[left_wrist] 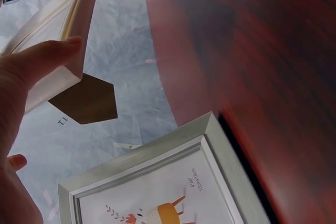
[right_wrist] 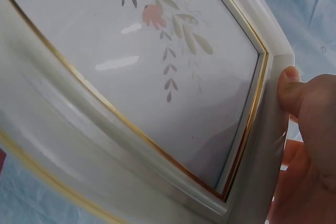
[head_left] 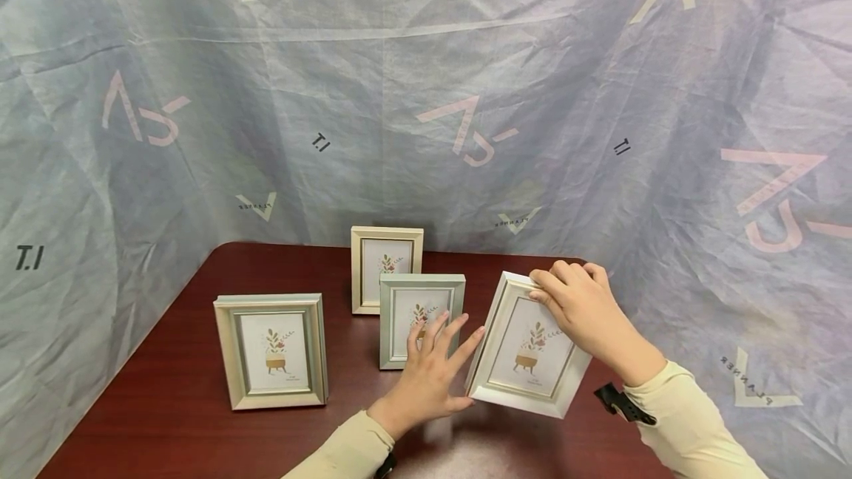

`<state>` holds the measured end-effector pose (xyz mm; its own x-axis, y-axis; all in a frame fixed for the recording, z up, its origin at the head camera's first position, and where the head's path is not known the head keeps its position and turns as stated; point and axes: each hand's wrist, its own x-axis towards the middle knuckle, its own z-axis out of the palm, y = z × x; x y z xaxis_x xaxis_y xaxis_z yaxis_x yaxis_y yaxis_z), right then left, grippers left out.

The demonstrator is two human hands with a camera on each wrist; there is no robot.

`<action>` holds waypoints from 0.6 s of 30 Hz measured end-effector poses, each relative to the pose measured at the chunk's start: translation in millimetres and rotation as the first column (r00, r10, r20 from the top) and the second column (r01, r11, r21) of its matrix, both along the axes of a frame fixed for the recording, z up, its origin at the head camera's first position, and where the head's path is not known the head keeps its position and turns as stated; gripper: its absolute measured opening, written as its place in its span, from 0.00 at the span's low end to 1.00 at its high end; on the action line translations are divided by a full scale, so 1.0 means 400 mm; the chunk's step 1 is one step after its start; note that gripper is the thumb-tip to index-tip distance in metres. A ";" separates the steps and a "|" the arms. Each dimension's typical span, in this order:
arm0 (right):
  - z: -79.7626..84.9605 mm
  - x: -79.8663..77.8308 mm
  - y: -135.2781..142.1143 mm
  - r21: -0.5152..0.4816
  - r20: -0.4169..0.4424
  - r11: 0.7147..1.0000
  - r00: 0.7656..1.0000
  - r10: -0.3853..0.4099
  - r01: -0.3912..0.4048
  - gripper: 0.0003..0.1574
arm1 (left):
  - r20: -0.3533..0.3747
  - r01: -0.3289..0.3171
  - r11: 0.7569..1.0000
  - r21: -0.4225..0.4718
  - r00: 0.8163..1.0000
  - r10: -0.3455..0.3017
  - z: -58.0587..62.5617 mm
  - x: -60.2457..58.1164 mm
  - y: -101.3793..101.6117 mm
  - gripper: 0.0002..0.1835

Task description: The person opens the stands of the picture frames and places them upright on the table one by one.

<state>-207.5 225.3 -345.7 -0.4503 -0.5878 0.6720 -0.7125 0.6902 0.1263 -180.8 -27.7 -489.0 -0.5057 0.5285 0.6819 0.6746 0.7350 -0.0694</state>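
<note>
My right hand grips the upper right edge of a white picture frame with a thin gold inner line, which is tilted. In the right wrist view the thumb presses the front of its rim. My left hand has its fingers spread, with the thumb touching or close to the white frame's lower left corner. Behind that hand stands a pale green picture frame, partly covered by the fingers. The left wrist view shows a brown stand flap behind the white frame.
A cream picture frame stands farther back, partly hidden by the green one. Another frame, beige with green-grey inner edges, stands at the left. All are on a dark red table, with a grey printed cloth around its back and sides.
</note>
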 end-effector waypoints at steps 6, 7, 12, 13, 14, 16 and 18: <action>-0.035 -0.012 0.006 0.005 0.017 1.000 1.000 -0.005 0.005 0.36 | 0.022 -0.042 0.997 -0.058 0.999 0.043 -0.021 0.001 0.007 0.65; -0.042 -0.015 0.006 0.005 0.022 1.000 1.000 -0.005 0.005 0.35 | 0.029 -0.045 0.997 -0.064 0.998 0.047 -0.024 0.002 0.009 0.64; -0.074 -0.025 0.008 0.011 0.053 1.000 0.998 -0.017 0.016 0.25 | 0.061 -0.065 0.992 -0.105 0.996 0.071 -0.041 0.003 0.014 0.63; -0.081 -0.028 0.008 0.014 0.056 1.000 0.998 -0.021 0.020 0.22 | 0.068 -0.068 0.991 -0.112 0.995 0.076 -0.044 0.003 0.014 0.63; -0.088 -0.031 0.008 0.016 0.060 1.000 0.998 -0.024 0.023 0.21 | 0.069 -0.074 0.990 -0.121 0.994 0.083 -0.048 0.003 0.015 0.64; -0.102 -0.035 0.007 0.016 0.064 1.000 0.998 -0.028 0.027 0.20 | 0.074 -0.083 0.987 -0.134 0.993 0.093 -0.054 0.002 0.015 0.64; -0.113 -0.038 0.005 0.013 0.065 0.999 0.997 -0.033 0.032 0.16 | 0.079 -0.093 0.984 -0.151 0.991 0.105 -0.060 0.000 0.015 0.64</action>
